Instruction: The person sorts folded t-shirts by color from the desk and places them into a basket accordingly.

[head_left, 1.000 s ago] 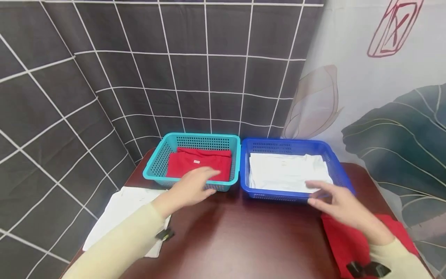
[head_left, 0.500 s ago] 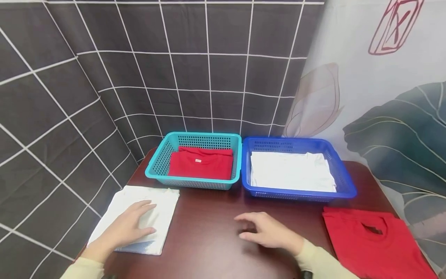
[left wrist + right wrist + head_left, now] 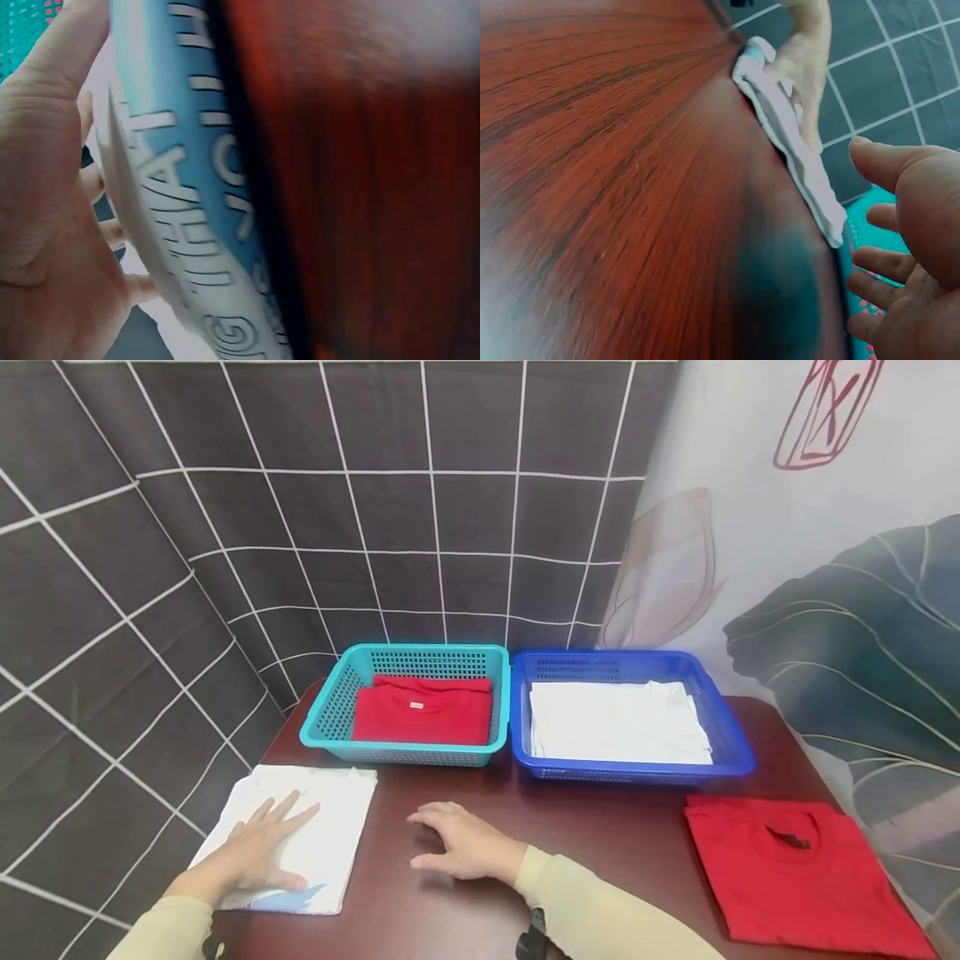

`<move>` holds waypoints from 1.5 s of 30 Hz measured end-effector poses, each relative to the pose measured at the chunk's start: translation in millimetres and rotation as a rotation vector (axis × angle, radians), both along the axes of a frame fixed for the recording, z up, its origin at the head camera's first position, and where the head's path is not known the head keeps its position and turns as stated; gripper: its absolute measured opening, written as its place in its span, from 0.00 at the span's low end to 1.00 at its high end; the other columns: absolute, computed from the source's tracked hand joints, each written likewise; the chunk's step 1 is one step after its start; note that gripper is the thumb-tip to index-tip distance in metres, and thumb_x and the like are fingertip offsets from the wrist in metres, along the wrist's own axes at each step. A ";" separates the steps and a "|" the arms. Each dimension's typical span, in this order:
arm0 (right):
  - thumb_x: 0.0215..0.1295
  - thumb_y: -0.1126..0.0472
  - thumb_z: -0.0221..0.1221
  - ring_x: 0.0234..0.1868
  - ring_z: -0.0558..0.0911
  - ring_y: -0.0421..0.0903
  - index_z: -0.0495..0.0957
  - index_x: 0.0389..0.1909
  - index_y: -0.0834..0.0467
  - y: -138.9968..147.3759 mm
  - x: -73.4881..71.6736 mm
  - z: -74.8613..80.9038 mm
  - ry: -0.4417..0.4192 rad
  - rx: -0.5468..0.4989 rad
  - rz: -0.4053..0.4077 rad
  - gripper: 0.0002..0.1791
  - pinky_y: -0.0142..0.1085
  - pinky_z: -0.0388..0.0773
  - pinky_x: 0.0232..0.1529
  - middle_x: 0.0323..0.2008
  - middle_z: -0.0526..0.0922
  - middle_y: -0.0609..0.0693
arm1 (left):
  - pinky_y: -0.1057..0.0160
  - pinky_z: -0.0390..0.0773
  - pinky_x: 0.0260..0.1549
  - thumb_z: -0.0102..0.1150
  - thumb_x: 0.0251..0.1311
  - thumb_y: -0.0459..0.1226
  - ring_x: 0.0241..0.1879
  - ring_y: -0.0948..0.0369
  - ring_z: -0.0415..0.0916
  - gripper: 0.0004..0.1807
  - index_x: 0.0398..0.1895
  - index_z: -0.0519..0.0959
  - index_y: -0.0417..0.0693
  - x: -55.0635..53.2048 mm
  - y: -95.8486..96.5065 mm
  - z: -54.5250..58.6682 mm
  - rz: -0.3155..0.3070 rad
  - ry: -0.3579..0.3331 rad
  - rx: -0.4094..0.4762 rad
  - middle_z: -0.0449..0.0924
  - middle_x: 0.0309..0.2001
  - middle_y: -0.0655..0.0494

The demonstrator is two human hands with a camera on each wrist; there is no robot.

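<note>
A folded white T-shirt (image 3: 330, 827) lies on the left side of the table, with a blue patch and outlined lettering (image 3: 180, 202) showing in the left wrist view. My left hand (image 3: 255, 852) rests on top of it, fingers spread. Over the middle of the table, to the right of this shirt, is my right hand (image 3: 468, 845), its fingers loosely bent with nothing in them. The right wrist view also shows the white shirt's edge (image 3: 802, 165), apart from the right fingers.
Behind stand a teal basket (image 3: 408, 753) holding folded red clothing (image 3: 423, 714) and a blue basket (image 3: 637, 772) holding folded white clothing (image 3: 615, 722). A folded red T-shirt (image 3: 802, 877) lies on the brown table (image 3: 600, 827) at the right. A dark gridded curtain (image 3: 390, 510) hangs behind.
My left hand has moved from near the teal basket down onto the white T-shirt. My right hand has swung left from beside the blue basket to the middle of the table.
</note>
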State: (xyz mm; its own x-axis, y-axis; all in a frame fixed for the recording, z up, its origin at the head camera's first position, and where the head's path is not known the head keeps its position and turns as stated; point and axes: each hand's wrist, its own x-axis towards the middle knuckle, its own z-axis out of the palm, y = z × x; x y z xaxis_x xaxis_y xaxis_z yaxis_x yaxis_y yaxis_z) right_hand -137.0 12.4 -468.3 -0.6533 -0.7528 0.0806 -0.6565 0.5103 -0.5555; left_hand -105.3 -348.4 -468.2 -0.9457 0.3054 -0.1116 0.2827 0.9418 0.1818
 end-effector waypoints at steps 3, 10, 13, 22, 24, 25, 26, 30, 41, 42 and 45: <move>0.62 0.38 0.59 0.68 0.64 0.47 0.69 0.66 0.51 -13.3 -0.4 -1.7 -0.012 0.022 -0.020 0.35 0.40 0.63 0.66 0.66 0.68 0.52 | 0.18 0.51 0.46 0.57 0.22 0.79 0.65 0.27 0.49 0.66 0.71 0.64 0.57 2.0 -1.0 -1.7 -0.004 0.019 0.000 0.52 0.71 0.37; 0.60 0.36 0.59 0.71 0.59 0.50 0.68 0.67 0.49 -43.6 -0.9 -6.1 0.001 0.082 -0.059 0.37 0.48 0.57 0.69 0.69 0.64 0.52 | 0.18 0.51 0.46 0.56 0.21 0.79 0.65 0.27 0.49 0.67 0.72 0.62 0.57 2.7 2.3 -1.0 0.001 -0.004 -0.012 0.51 0.72 0.37; 0.60 0.35 0.59 0.72 0.56 0.50 0.67 0.67 0.48 -54.2 -0.4 -9.4 -0.008 0.104 -0.071 0.37 0.53 0.56 0.68 0.70 0.62 0.51 | 0.18 0.50 0.46 0.57 0.23 0.79 0.65 0.26 0.48 0.67 0.72 0.62 0.56 3.5 6.5 -0.2 0.004 -0.018 -0.006 0.50 0.72 0.37; 0.58 0.34 0.59 0.74 0.51 0.50 0.67 0.68 0.45 -75.1 5.8 -12.2 0.034 0.180 -0.071 0.39 0.60 0.57 0.65 0.73 0.57 0.49 | 0.18 0.48 0.47 0.58 0.25 0.77 0.66 0.26 0.45 0.65 0.73 0.60 0.57 9.8 23.1 -0.5 0.024 -0.052 0.017 0.48 0.73 0.37; 0.57 0.33 0.59 0.74 0.51 0.50 0.65 0.69 0.44 -78.2 8.3 -12.2 0.032 0.202 -0.067 0.40 0.61 0.56 0.65 0.73 0.55 0.49 | 0.18 0.49 0.47 0.58 0.25 0.77 0.66 0.26 0.45 0.66 0.73 0.60 0.57 11.6 26.9 -1.7 0.027 -0.052 0.011 0.48 0.73 0.38; 0.57 0.33 0.59 0.74 0.50 0.50 0.65 0.69 0.43 -79.4 9.7 -12.3 0.031 0.213 -0.067 0.40 0.60 0.56 0.65 0.74 0.55 0.49 | 0.18 0.49 0.47 0.58 0.25 0.77 0.66 0.26 0.46 0.66 0.73 0.61 0.56 12.5 28.9 -2.3 0.023 -0.048 0.010 0.49 0.73 0.38; 0.57 0.32 0.59 0.74 0.50 0.49 0.64 0.70 0.42 -80.5 10.9 -12.5 0.030 0.224 -0.067 0.40 0.60 0.56 0.65 0.74 0.54 0.49 | 0.18 0.50 0.47 0.57 0.25 0.77 0.66 0.26 0.46 0.66 0.72 0.61 0.56 13.4 31.3 -2.7 0.021 -0.044 0.008 0.49 0.73 0.38; 0.58 0.31 0.57 0.74 0.50 0.50 0.63 0.70 0.41 -82.0 15.2 -13.7 0.018 0.253 -0.076 0.40 0.60 0.56 0.66 0.74 0.53 0.48 | 0.18 0.52 0.46 0.56 0.25 0.78 0.66 0.27 0.47 0.65 0.72 0.61 0.56 15.7 40.8 -4.4 0.003 -0.021 0.007 0.50 0.73 0.40; 0.57 0.28 0.54 0.74 0.52 0.54 0.68 0.66 0.33 -71.1 19.0 -14.7 0.030 0.275 -0.127 0.35 0.64 0.51 0.65 0.73 0.56 0.52 | 0.20 0.59 0.43 0.58 0.32 0.76 0.64 0.26 0.51 0.61 0.71 0.64 0.53 19.3 61.9 -4.6 -0.063 0.053 0.039 0.56 0.72 0.41; 0.57 0.28 0.54 0.74 0.52 0.54 0.68 0.66 0.33 -69.2 19.5 -14.9 0.037 0.283 -0.128 0.35 0.64 0.51 0.65 0.73 0.56 0.52 | 0.21 0.60 0.44 0.58 0.33 0.76 0.65 0.26 0.51 0.61 0.71 0.64 0.53 19.6 63.9 -5.1 -0.065 0.055 0.037 0.56 0.72 0.42; 0.57 0.29 0.55 0.74 0.52 0.55 0.68 0.66 0.34 -62.5 20.8 -15.8 0.047 0.293 -0.121 0.35 0.65 0.51 0.65 0.73 0.57 0.53 | 0.22 0.62 0.44 0.58 0.34 0.76 0.64 0.26 0.51 0.60 0.71 0.64 0.53 20.7 71.1 -6.6 -0.060 0.057 0.032 0.56 0.72 0.42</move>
